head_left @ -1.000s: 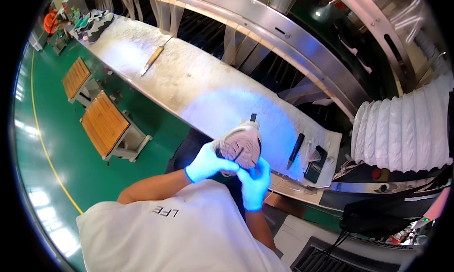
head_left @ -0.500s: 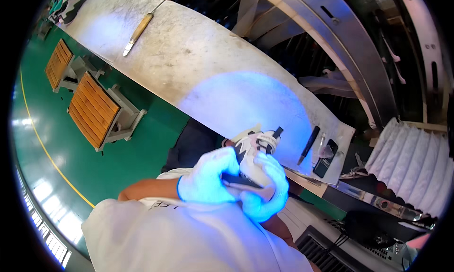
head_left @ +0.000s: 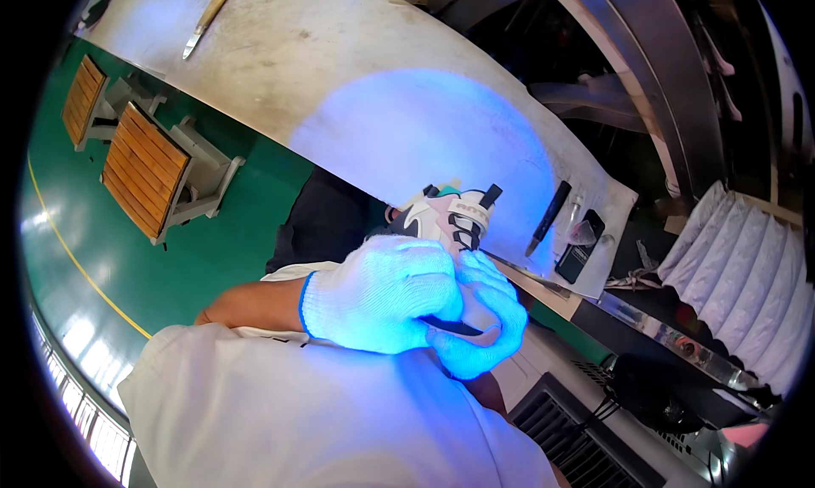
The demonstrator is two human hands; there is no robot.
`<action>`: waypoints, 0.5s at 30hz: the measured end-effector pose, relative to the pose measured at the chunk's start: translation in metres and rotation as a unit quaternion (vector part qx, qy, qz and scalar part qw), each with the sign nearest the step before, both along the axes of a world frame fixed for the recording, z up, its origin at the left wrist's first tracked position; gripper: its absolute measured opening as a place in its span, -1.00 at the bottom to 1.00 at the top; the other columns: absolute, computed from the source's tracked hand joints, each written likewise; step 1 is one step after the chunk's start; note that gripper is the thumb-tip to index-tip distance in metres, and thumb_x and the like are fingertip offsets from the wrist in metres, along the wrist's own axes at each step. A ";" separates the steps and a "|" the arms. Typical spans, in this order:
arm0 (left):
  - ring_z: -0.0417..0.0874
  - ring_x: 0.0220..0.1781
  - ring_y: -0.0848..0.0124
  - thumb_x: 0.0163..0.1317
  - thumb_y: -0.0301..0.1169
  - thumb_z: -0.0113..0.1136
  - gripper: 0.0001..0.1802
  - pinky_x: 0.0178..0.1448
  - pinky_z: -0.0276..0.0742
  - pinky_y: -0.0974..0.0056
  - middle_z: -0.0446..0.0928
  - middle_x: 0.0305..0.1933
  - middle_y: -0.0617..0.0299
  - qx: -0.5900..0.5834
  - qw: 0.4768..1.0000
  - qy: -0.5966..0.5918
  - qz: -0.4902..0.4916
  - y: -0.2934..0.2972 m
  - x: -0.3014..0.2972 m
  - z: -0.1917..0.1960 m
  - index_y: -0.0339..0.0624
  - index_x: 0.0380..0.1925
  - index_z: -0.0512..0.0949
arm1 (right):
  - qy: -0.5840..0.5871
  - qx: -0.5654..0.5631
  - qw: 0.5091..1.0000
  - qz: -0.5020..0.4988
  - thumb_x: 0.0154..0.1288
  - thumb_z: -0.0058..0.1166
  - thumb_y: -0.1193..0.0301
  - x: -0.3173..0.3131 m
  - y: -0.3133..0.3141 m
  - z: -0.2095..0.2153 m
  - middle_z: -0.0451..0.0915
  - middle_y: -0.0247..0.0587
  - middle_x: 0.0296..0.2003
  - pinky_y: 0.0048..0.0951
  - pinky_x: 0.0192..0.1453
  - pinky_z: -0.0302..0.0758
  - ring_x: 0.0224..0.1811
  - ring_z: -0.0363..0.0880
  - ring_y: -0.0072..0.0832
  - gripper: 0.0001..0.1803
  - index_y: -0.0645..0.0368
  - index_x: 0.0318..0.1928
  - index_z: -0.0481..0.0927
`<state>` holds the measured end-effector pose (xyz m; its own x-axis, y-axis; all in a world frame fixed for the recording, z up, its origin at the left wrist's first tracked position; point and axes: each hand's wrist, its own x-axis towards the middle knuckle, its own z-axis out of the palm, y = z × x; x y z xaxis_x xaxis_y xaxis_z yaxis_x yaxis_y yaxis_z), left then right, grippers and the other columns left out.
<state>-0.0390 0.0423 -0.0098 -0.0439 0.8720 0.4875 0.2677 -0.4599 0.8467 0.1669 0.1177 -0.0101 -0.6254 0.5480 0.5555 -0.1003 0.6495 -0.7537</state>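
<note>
Both my hands wear white knit gloves, lit bright blue. Between them is a sneaker in white, pale pink and black, with a strap and a dark pull tab, held close to my body at the bench's near edge. My left hand is closed on the shoe's side, its fingers curled over the lower part. My right hand wraps round the toe end from the other side, thumb beneath. The gloves hide much of the toe and sole; the strap, collar and tab show beyond them.
A pale worn bench carries a wooden-handled knife, a dark pen-shaped tool and a black phone. Slatted wooden stools stand left on green floor. A curved metal frame and a white ribbed hose are at right.
My left hand has moved over the shoe, covering more of its side. The shoe has turned slightly, showing more of its collar. The whole view has shifted, with the bench sliding upward.
</note>
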 end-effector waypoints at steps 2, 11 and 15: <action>0.77 -0.21 0.15 -0.13 -0.31 0.72 -0.64 -0.19 0.70 0.04 0.61 -0.31 0.25 -0.037 0.999 0.003 -0.012 0.000 0.010 0.003 0.05 -0.34 0.70 | 0.014 -0.013 0.999 -0.028 0.12 0.73 0.29 0.012 -0.005 -0.008 0.76 0.37 0.20 0.33 0.50 0.61 0.30 0.76 0.32 -0.07 0.37 0.42 0.53; 0.75 -0.29 0.22 -0.14 -0.27 0.87 -0.47 -0.18 0.69 0.15 0.64 -0.26 0.21 -0.064 0.998 -0.007 0.002 -0.003 0.035 -0.003 -0.04 -0.25 0.66 | 0.047 -0.126 0.990 -0.052 0.22 0.66 0.14 0.038 -0.025 -0.028 0.79 0.18 0.16 0.36 0.62 0.48 0.31 0.78 0.10 -0.29 0.20 0.23 0.59; 0.76 -0.26 0.20 -0.13 -0.26 0.87 -0.46 -0.15 0.72 0.15 0.64 -0.24 0.19 -0.077 0.997 -0.002 -0.005 -0.005 0.038 -0.006 -0.06 -0.23 0.66 | 0.046 -0.135 0.990 -0.012 0.22 0.71 0.23 0.038 -0.022 -0.015 0.80 0.05 0.15 0.31 0.61 0.51 0.33 0.78 0.02 -0.34 0.19 0.22 0.64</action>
<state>-0.0014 0.0376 -0.0155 -0.0372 0.9372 0.3468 0.2606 -0.3259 0.9088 0.2046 0.0961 -0.0247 -0.5637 0.6986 0.4407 -0.1636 0.4286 -0.8886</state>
